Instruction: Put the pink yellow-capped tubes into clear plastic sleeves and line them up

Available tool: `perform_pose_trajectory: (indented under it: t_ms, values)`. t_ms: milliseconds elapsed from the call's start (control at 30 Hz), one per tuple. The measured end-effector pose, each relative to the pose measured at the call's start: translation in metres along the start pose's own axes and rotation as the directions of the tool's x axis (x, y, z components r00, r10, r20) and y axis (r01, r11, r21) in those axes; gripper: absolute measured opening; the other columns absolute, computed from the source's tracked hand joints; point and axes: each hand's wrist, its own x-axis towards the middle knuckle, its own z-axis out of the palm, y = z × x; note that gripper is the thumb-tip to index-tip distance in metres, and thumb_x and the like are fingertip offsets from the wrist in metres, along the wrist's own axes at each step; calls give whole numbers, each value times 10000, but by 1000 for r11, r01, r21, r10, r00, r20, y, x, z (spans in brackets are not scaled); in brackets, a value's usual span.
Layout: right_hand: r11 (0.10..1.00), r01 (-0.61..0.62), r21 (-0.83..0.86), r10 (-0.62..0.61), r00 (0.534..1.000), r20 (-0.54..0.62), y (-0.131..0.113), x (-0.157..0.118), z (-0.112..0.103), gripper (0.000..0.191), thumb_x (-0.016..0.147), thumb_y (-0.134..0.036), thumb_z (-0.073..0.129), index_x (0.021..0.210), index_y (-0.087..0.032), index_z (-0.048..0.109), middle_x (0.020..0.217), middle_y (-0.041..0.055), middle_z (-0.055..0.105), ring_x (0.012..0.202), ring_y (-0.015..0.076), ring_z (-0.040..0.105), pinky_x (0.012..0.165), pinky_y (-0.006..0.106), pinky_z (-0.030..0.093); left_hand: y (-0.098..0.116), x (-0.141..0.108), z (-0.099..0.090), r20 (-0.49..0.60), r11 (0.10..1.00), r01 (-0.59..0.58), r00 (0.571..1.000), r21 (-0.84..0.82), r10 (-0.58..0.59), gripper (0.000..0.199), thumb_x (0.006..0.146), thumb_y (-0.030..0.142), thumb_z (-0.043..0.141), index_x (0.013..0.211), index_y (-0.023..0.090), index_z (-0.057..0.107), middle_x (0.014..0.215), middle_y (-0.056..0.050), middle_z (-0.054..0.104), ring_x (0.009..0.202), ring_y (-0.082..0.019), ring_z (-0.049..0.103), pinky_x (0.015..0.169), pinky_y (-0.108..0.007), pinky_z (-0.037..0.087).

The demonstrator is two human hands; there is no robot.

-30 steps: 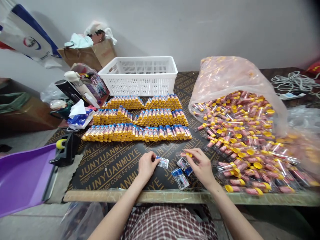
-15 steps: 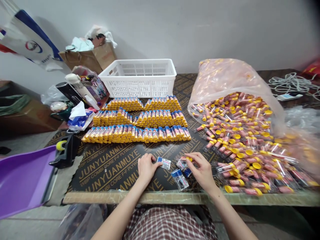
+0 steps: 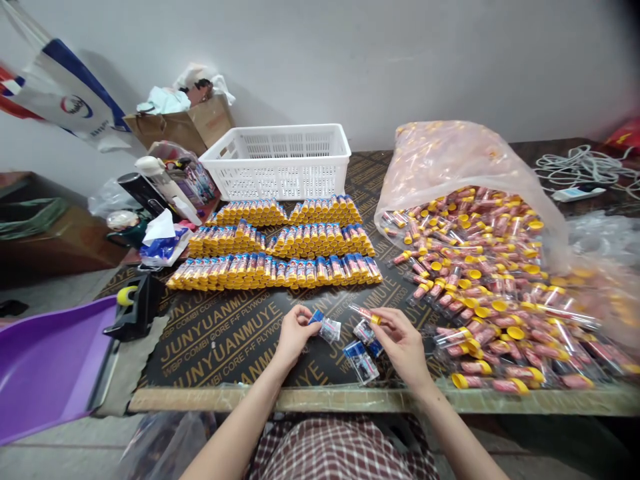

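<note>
"Since both hands are out over the table (image 3: 225,360), what does the left hand (image 3: 294,337) have?"

"Its thumb and forefinger are pinched nearly together on the blue end of a small blue-and-clear slip (image 3: 330,329). The other fingers curl in behind, and the slip's clear part points toward the right hand (image 3: 404,343)."

"And that right hand?"

"Thumb and fingertips are closed on the yellow cap of a slim tube (image 3: 363,313). Its clear end points left and away from the person, toward the slip, but the two are apart."

"What lies below?"

"A few more slips (image 3: 361,363), loosely grouped on the dark printed surface between the hands, nearer the right one. I can't count them surely, as they overlap."

"Where are the other tubes?"

"A loose heap of yellow-capped tubes (image 3: 480,310) spills from the mouth of a big translucent bag (image 3: 450,157), to the right. Beyond the hands, toward the left, stand stacked rows of blue-topped tubes (image 3: 300,272), yellow ends facing the person, with a white basket (image 3: 275,179) just behind them."
</note>
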Motion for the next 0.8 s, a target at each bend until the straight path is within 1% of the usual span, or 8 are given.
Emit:
perform_pose_trajectory:
  t_ms: [100, 200, 300, 433, 500, 567, 667, 800]
  values:
    - [998, 15, 67, -14, 1000, -10, -3, -4, 6, 198, 818, -276, 590, 1001, -229, 645, 1032, 63, 574, 929, 180, 603, 782, 311, 545, 5, -1, 6, 25, 954, 139, 990, -265, -138, 404, 469, 175, 776, 830, 142, 598, 602, 23, 630, 523, -97, 553, 550, -209, 430]
    - [998, 53, 28, -52, 998, -32, -8, -9, 10, 209, 819, -249, 590, 1021, -237, 643, 1019, 58, 584, 914, 176, 602, 771, 309, 544, 7, -2, 10, 31, 892, 214, 975, -399, -220, 339, 458, 218, 805, 737, 109, 645, 659, -19, 659, 544, -82, 558, 546, -189, 436]
    - [992, 102, -77, -105, 993, -46, -15, -15, 12, 228, 823, -209, 582, 1041, -243, 640, 1009, 56, 592, 870, 167, 601, 733, 299, 537, 8, -1, 11, 14, 840, 253, 960, -480, -281, 321, 466, 295, 822, 675, 112, 661, 646, -23, 659, 532, -76, 551, 526, -186, 439]
    - [968, 188, -165, -197, 980, -38, -21, -22, 15, 268, 824, -159, 570, 1069, -250, 627, 985, 48, 599, 800, 151, 595, 685, 280, 519, 9, 0, 13, -35, 833, 252, 951, -493, -308, 375, 434, 352, 837, 657, 104, 667, 611, -22, 650, 513, -73, 535, 494, -181, 425]
    - [961, 212, -178, -222, 975, -35, -22, -24, 17, 284, 825, -144, 564, 1081, -251, 620, 989, 49, 599, 798, 150, 593, 691, 279, 517, 9, 0, 14, -67, 845, 221, 955, -488, -288, 395, 447, 399, 824, 643, 101, 654, 592, -16, 640, 502, -72, 525, 484, -183, 422]
    - [957, 223, -185, -233, 972, -37, -23, -24, 18, 288, 824, -137, 563, 1083, -249, 618, 994, 49, 602, 806, 150, 593, 703, 280, 516, 8, 0, 15, -95, 871, 155, 970, -466, -223, 405, 478, 436, 802, 633, 106, 627, 572, -6, 628, 490, -74, 519, 477, -188, 425]
    - [954, 227, -197, -241, 969, -48, -24, -24, 18, 282, 822, -138, 564, 1075, -247, 623, 984, 46, 608, 827, 154, 595, 719, 279, 516, 6, -1, 16, -118, 909, 60, 986, -413, -119, 420, 498, 432, 792, 704, 144, 567, 543, 18, 619, 461, -93, 524, 454, -203, 431]
    - [955, 219, -201, -235, 970, -61, -22, -22, 17, 274, 820, -143, 566, 1068, -243, 626, 980, 45, 610, 863, 161, 594, 737, 282, 516, 3, -1, 18, -114, 918, 13, 991, -395, -63, 454, 514, 423, 785, 712, 196, 445, 495, 54, 588, 428, -105, 523, 440, -209, 437]
